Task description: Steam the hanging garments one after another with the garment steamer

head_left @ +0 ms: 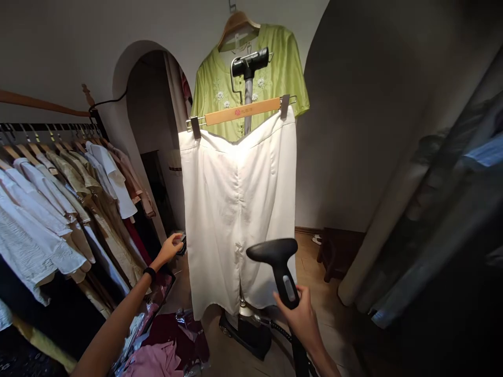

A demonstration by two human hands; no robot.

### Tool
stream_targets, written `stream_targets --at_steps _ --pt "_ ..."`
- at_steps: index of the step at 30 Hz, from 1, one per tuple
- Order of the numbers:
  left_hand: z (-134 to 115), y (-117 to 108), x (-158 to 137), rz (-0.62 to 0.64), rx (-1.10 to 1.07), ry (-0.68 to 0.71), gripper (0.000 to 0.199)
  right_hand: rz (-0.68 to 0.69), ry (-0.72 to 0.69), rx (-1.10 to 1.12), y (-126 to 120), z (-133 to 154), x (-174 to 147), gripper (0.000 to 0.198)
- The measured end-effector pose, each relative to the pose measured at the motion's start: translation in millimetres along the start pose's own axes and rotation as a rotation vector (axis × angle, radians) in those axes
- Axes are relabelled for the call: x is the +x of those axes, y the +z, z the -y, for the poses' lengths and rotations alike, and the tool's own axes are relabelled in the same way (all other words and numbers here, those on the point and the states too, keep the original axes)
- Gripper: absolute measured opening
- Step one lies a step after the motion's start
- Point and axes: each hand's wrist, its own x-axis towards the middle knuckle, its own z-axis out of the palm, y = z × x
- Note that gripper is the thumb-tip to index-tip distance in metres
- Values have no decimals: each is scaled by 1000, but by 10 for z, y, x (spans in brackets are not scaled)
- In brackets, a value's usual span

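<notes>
White trousers (216, 193) hang in front of me, clipped at the waist to a wooden clip hanger (243, 111). My right hand (301, 317) is wrapped round the handle of a black garment steamer head (275, 256), which is in front of the lower right leg; whether it touches the cloth I cannot tell. Beside the trousers' left edge, my left hand (170, 250) has its fingers curled at a small dark thing (182, 244) that is too unclear to name. A black band is on the left wrist.
A green embroidered blouse (279, 57) hangs behind, and the steamer pole (248, 89) stands before it. On the left is a rack of clothes (70, 178). Bagged garments (173, 340) lie low at left, near the black steamer base (249, 335). Curtains (377, 262) and a dark stool (340, 251) are right.
</notes>
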Motion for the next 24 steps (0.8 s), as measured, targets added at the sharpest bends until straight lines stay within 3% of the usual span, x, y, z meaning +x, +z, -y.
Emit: stream_targets --at_steps 3,6,10,13,16,20,24 --pt "-587 -137 175 -241 8 162 29 -23 -125 6 -98 832 409 55" --pt "-1431 -370 411 -430 82 415 28 -42 -265 54 -36 1539 725 54" --pt "-2630 -682 672 -513 233 747 27 6 -375 142 182 2051 1025 47" --pt "-3360 -789 771 -490 390 893 23 0 -401 152 325 2066 1175 45" --pt "-3846 -752 818 -393 456 1021 24 4 -381 153 434 1857 1239 43" --pt "-4152 -556 908 -293 554 1137 28 28 -331 148 576 1410 1162 39" --pt "-4217 -356 1098 -268 560 1162 26 78 -272 117 654 899 952 32"
